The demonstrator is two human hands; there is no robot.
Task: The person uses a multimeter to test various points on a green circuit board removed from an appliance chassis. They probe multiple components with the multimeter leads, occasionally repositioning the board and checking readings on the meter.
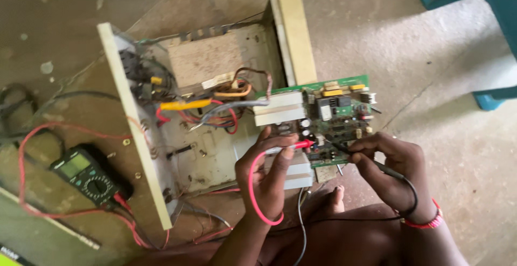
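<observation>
My left hand [267, 172] grips a red test probe [291, 147], its tip touching the green circuit board [347, 112]. A red lead loops from it around my wrist. My right hand [390, 161] pinches a black test probe [344, 150] against the same board's near edge, with its black lead running back over my wrist. The board leans out of an opened cream metal case [204, 153] that holds a large transformer [203, 61] and bundled wires. A black multimeter [89, 175] lies on the floor to the left, red lead attached.
White heat sinks [279, 107] sit on the board's left end. The case's cream side panels stand upright at left and back. A blue plastic chair [487, 7] is at the top right. My bare knee and foot [336, 201] rest under the board on a concrete floor.
</observation>
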